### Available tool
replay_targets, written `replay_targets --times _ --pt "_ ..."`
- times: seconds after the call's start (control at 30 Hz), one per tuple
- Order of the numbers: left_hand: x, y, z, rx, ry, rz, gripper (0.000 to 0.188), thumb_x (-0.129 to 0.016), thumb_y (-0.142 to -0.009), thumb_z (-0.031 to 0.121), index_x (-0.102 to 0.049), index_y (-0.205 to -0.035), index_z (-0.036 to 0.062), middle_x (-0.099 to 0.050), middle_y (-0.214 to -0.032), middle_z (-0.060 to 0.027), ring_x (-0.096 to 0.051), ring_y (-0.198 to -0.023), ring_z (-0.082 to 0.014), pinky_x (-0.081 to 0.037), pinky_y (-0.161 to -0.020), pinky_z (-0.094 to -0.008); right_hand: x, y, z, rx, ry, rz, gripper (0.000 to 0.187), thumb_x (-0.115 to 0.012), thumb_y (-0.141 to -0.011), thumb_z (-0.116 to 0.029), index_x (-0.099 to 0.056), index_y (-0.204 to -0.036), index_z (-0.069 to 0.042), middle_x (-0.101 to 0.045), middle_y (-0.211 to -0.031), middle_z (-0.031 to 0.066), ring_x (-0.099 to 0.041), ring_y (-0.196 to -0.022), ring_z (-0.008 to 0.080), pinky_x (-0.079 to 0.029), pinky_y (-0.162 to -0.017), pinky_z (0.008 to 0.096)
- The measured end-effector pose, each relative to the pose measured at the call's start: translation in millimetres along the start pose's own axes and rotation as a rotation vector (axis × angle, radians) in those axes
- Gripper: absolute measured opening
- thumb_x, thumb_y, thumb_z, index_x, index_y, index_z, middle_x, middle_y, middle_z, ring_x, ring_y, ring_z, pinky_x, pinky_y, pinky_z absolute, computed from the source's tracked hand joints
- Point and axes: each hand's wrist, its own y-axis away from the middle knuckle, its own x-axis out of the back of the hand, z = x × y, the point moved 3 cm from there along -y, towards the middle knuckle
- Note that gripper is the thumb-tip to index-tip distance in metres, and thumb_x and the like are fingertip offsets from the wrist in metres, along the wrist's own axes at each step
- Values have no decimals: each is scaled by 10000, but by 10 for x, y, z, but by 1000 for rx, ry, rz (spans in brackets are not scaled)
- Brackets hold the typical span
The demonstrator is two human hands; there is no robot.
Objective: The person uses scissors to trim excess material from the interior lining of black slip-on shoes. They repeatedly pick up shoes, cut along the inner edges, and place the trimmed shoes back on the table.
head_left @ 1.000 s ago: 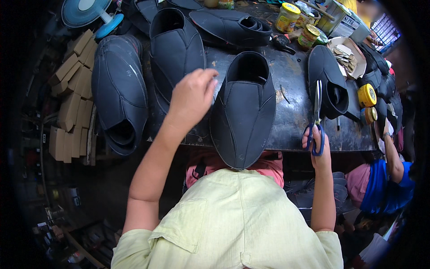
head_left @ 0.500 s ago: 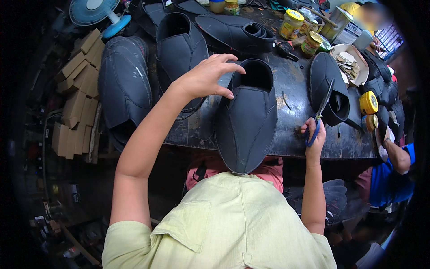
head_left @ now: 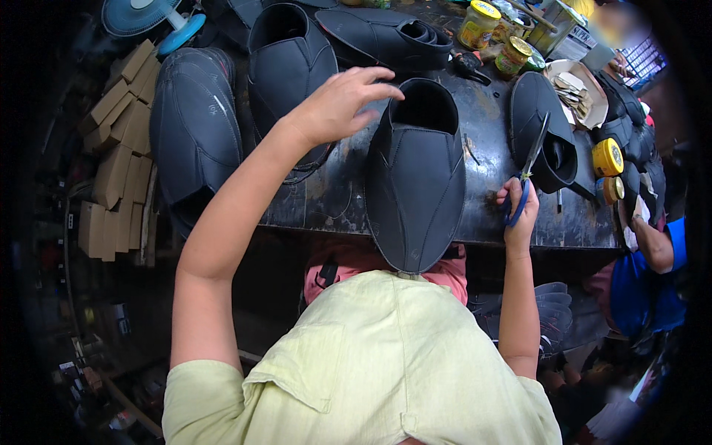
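A black shoe upper [head_left: 415,193] with stitched seams lies on the dark table in front of me, its toe end hanging over the near edge toward my lap. My left hand [head_left: 343,105] hovers at its upper left with fingers spread, fingertips near the collar opening, holding nothing. The thumb is slightly blurred. At the right, my right hand [head_left: 523,216] grips blue-handled scissors [head_left: 535,148], blades pointing up and away from me. Just beyond the scissors lies another black upper [head_left: 535,111].
More black uppers [head_left: 199,122] lie along the left and far side of the table [head_left: 326,204]. Yellow-lidded jars [head_left: 479,24], a box of pale pieces [head_left: 589,93] and a yellow tub [head_left: 608,157] stand right. Cardboard pieces [head_left: 122,178] and a blue fan [head_left: 144,18] are left. Another person's arm [head_left: 656,245] shows right.
My left hand has drawn back from the shoe upper's edge, its thumb lifting away. The upper sits slightly farther right. The right hand still holds the scissors, and the whole view has shifted a little.
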Motion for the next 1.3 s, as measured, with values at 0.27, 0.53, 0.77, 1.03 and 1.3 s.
replay_targets --times 0.27,0.53,0.77,1.03,1.3 --pt "-253 -188 52 -177 -385 92 616 -573 -887 -124 -632 -1375 248 -474 -1557 -120 -492 -1412 -315 -398 -1179 -457 21 -28 33 4 -47 -14 223 -618 -1060 -238 -594 -953 -44 -600 -844 6 -582 -741 67 -478 -681 211" --pt "-321 -297 44 -164 -434 59 542 -579 -924 -61 -634 -1372 238 -464 -1569 -120 -489 -1418 -313 -388 -1189 -448 3 -19 8 -2 -59 -5 210 -618 -1059 -228 -601 -962 -42 -605 -838 9 -587 -738 70 -478 -681 211" --pt "-352 -327 -19 -122 -449 43 656 -580 -909 -138 -610 -1399 298 -467 -1570 -98 -491 -1415 -328 -413 -1183 -452 -11 -14 1 22 -47 -1 220 -620 -1060 -234 -609 -960 -38 -608 -816 4 -585 -729 67 -477 -682 207" --pt "-275 -401 -86 -149 -477 26 653 -598 -894 -136 -616 -1399 278 -476 -1556 -115 -497 -1412 -324 -419 -1175 -456 -25 -18 -24 13 -37 9 223 -625 -1057 -238 -608 -958 -39 -611 -821 7 -588 -728 68 -480 -677 212" --pt "-301 -418 -53 -165 -443 9 440 -616 -902 -34 -686 -1259 213 -498 -1536 -105 -504 -1402 -301 -413 -1153 -445 37 -35 68 9 -49 -3 218 -626 -1056 -231 -606 -962 -36 -610 -831 11 -595 -732 74 -482 -673 220"
